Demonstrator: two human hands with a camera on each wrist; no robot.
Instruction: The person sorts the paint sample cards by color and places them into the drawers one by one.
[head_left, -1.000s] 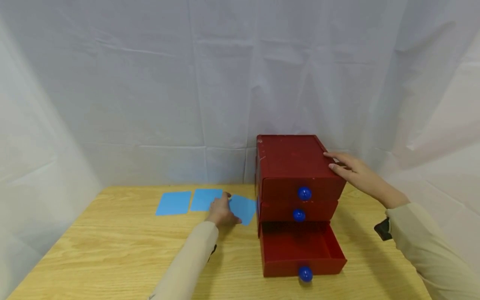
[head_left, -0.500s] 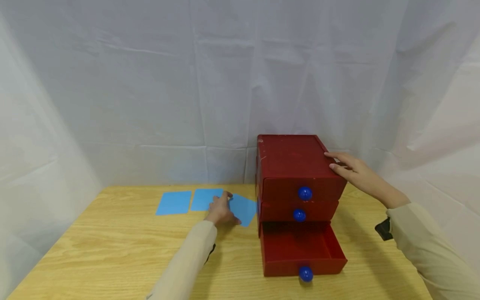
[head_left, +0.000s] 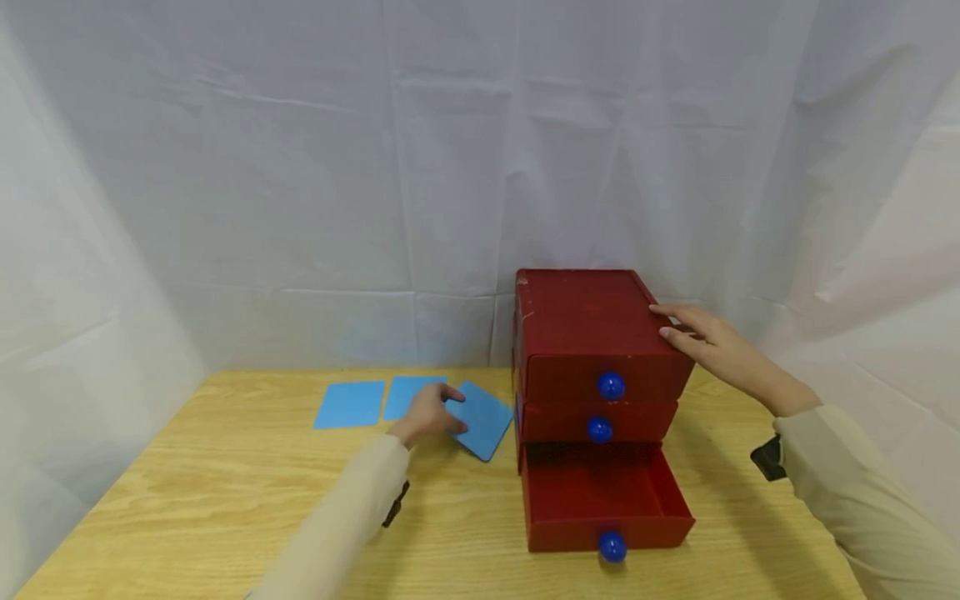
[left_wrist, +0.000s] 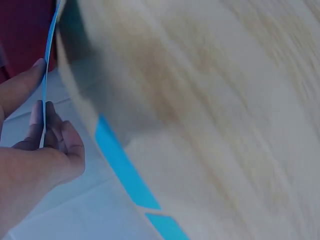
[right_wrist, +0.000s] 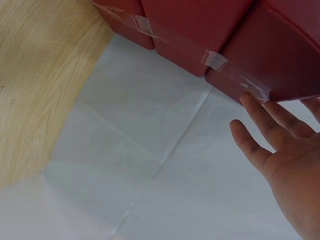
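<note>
**Left hand on card beside drawer unit**

The left hand (head_left: pixel 426 414) pinches 1 thin blue card (head_left: pixel 480 419), its edge lifted between thumb and fingers (left_wrist: pixel 47 131). The card lies just left of the red drawer unit (head_left: pixel 592 333), long axis angled toward its open bottom drawer (head_left: pixel 603 500). The right hand (head_left: pixel 708 346), fingers straight, rests against the unit's top right edge. 2 flat, smooth cards (head_left: pixel 350 404) lie farther left on the wood-grain table (head_left: pixel 225 500).

Blue card (head_left: pixel 480 419) pinched and tilted off the table, beside red drawer chest (head_left: pixel 596 350), bottom drawer open
</note>
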